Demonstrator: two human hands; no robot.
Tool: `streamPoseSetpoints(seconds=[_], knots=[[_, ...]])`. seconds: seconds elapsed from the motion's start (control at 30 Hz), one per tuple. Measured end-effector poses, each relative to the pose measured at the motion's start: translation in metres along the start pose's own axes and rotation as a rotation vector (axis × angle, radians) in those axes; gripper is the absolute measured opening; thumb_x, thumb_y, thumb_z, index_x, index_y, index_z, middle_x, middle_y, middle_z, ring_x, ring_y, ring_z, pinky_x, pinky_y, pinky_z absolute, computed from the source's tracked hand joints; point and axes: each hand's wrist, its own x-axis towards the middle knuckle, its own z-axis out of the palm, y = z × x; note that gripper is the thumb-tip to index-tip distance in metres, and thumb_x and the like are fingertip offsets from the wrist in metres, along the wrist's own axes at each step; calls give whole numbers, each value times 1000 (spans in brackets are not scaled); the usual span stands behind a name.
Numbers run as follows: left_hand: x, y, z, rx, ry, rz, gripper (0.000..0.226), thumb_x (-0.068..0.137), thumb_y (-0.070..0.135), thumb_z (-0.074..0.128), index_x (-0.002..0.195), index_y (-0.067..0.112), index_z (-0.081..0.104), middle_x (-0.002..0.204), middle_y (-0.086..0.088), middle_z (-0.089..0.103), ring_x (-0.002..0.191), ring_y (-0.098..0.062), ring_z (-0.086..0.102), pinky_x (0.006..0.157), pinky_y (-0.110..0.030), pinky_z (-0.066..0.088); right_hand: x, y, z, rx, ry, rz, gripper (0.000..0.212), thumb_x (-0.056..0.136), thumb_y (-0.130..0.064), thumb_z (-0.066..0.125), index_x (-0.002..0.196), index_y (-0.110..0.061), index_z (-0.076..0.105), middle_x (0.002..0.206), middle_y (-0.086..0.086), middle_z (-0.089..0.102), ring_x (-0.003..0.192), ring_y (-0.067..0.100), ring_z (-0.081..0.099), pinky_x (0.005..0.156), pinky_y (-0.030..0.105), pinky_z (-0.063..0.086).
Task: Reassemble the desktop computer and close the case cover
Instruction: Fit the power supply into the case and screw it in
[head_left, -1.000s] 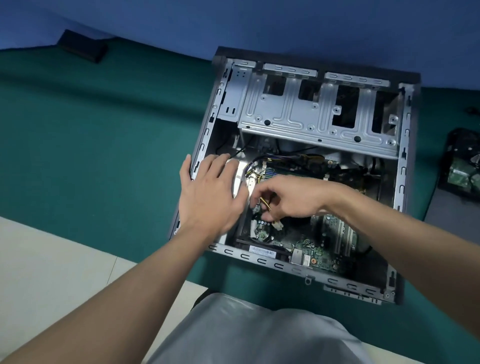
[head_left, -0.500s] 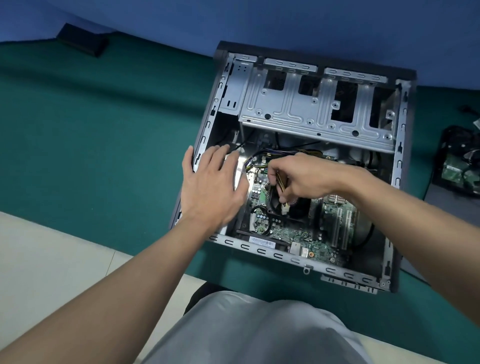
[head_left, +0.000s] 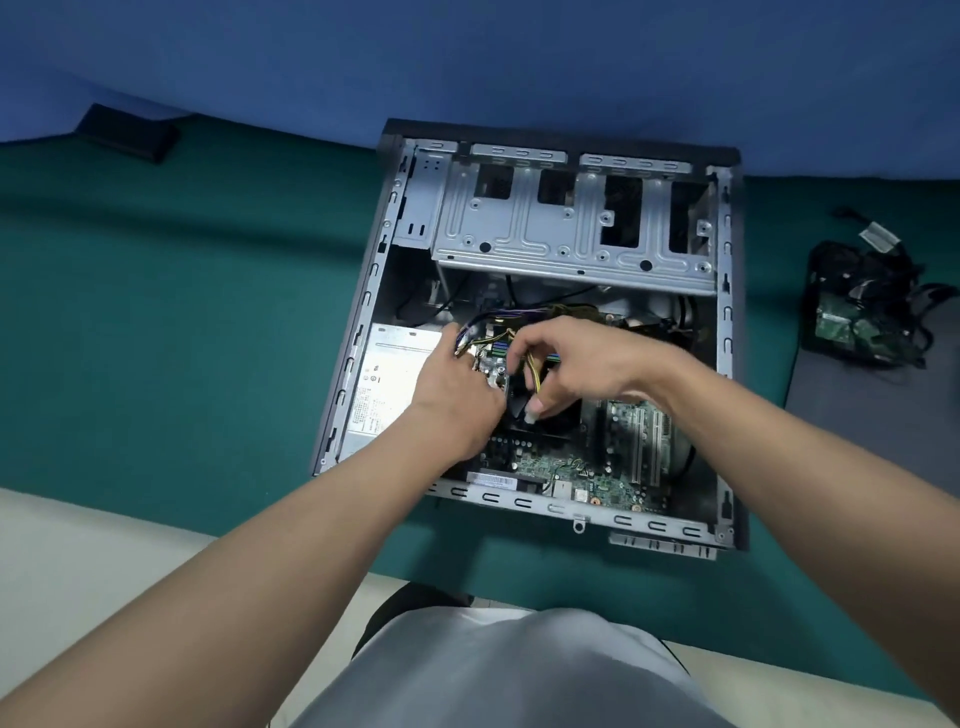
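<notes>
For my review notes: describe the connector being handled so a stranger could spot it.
Inside the open computer case, look above the dark fan. The right hand pinches a small white plug on yellow and black wires, the only white connector there.

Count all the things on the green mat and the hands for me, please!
Hands: 2, left hand and right hand
Open computer case: 1
Flat black box: 1
Pile of loose parts and cables: 1
Total: 5
</notes>
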Motion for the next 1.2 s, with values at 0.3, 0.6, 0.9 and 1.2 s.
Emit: streamPoseSetpoints(seconds=[0.3,0.6,0.9,1.2], knots=[[0,4,-3,-12,-76,50,29,94,19,43,120,24,53,95,2,61,120,-21,52,113,-43,10,-8,-5,2,-358,91,-3,19,80,-29,77,97,-26,69,73,-12,68,67,0,62,48,14,38],[-25,-8,10,-127,-35,89,27,89,13,42,105,23,60,108,3,63,129,-16,38,116,-46,-13,-3,-8,-2,-160,-1,-61,6,83,-9,73,89,-9,70,66,-2,72,63,11,68,59,21,53],[-42,-15,29,-205,6,138,35,88,22,44,115,32,64,113,15,61,132,-7,25,98,-41,-31,26,-11,46,-747,30,-260,21,83,-10,65,75,-29,63,65,-19,54,82,7,52,81,29,36],[-36,-19,34,-226,7,165,37,85,17,43,112,30,64,112,20,63,132,-4,20,96,-40,-31,40,11,72,-853,83,-229,19,80,-8,59,71,-25,57,80,-2,56,99,26,34,98,46,23]])
